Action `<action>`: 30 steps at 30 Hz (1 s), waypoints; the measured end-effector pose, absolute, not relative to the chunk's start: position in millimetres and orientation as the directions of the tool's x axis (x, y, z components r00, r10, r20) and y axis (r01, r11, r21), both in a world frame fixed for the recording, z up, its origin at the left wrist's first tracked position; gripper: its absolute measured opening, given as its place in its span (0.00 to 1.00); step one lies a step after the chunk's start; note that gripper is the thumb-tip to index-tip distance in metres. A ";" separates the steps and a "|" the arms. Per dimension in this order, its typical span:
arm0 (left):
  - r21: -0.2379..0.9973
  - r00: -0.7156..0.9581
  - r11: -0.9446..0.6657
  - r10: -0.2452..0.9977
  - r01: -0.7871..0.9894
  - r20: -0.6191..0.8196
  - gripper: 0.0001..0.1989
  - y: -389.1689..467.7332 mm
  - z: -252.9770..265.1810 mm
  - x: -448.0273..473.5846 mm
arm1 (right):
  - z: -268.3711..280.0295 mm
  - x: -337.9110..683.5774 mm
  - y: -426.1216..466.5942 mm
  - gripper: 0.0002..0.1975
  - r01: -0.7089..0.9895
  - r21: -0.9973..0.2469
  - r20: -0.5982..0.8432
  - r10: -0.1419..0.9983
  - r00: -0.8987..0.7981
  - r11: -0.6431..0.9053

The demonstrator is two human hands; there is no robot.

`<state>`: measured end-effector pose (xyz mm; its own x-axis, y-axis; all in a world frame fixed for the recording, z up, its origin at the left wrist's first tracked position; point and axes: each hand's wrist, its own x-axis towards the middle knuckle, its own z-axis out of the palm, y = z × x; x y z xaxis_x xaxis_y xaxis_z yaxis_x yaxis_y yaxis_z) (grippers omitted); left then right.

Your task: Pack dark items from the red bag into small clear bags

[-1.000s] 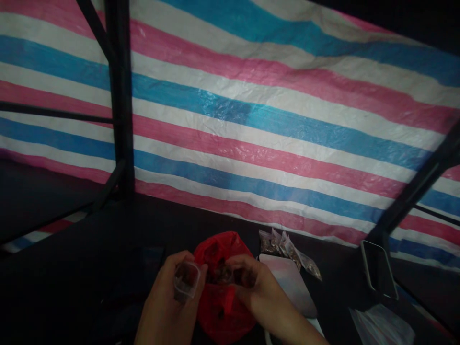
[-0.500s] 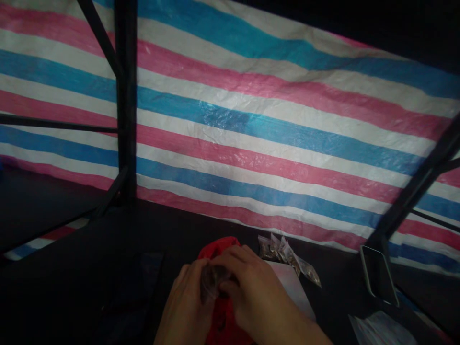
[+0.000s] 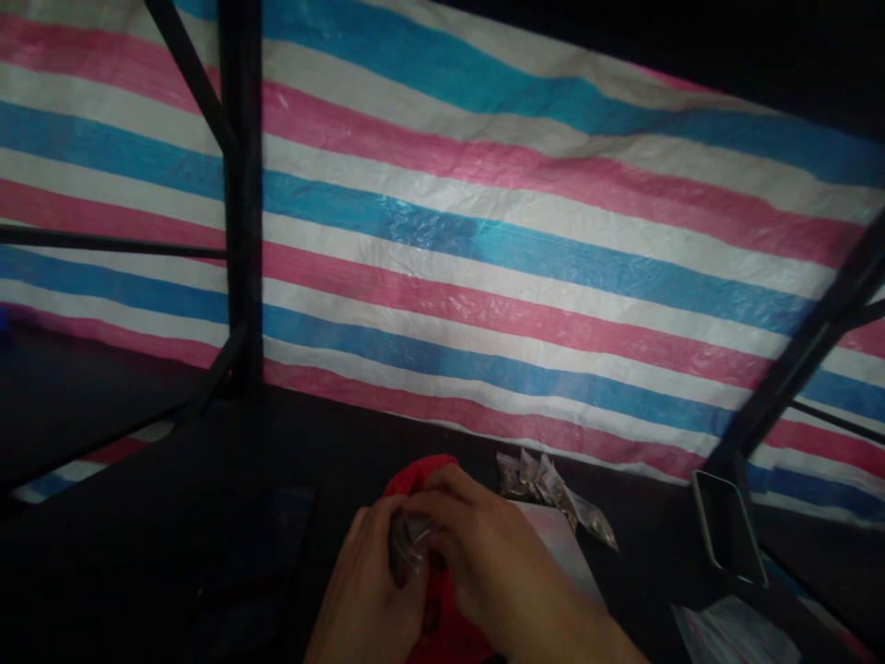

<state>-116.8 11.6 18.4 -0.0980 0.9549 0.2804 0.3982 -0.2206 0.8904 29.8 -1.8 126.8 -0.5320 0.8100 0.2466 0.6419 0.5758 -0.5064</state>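
Observation:
My left hand (image 3: 366, 590) and my right hand (image 3: 484, 563) meet at the bottom centre of the view, both pinching a small clear plastic bag (image 3: 407, 539) with dark bits inside. Under and behind the hands lies a red plastic bag (image 3: 421, 475), mostly hidden by them. The fingers of both hands are closed on the small bag's top edge.
Several filled small clear bags (image 3: 553, 489) lie to the right beside a pale flat sheet (image 3: 560, 549). A phone (image 3: 729, 530) leans at the far right, clear plastic (image 3: 733, 632) below it. Black frame posts (image 3: 241, 203) stand before a pink, blue and white striped tarp (image 3: 525, 249).
A second ago my hands were apart, the left holding the small bag open and the right at the red bag. They have come together on the small bag.

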 end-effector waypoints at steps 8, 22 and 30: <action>0.911 -0.256 -0.013 0.958 0.411 0.129 0.12 4.9 33.7 -125.4 | 114.3 55.2 9.1 0.23 0.739 -0.506 0.215 0.895 -0.391 0.445; 0.951 -0.145 -0.002 0.988 0.309 0.049 0.15 8.4 0.7 -131.7 | 85.0 43.8 10.2 0.23 0.862 -0.324 -0.010 0.910 -0.415 0.389; 0.988 -0.249 0.011 0.968 0.152 0.027 0.15 1.4 10.1 -139.7 | 72.8 37.9 11.0 0.25 0.840 -0.444 0.043 0.944 -0.328 0.312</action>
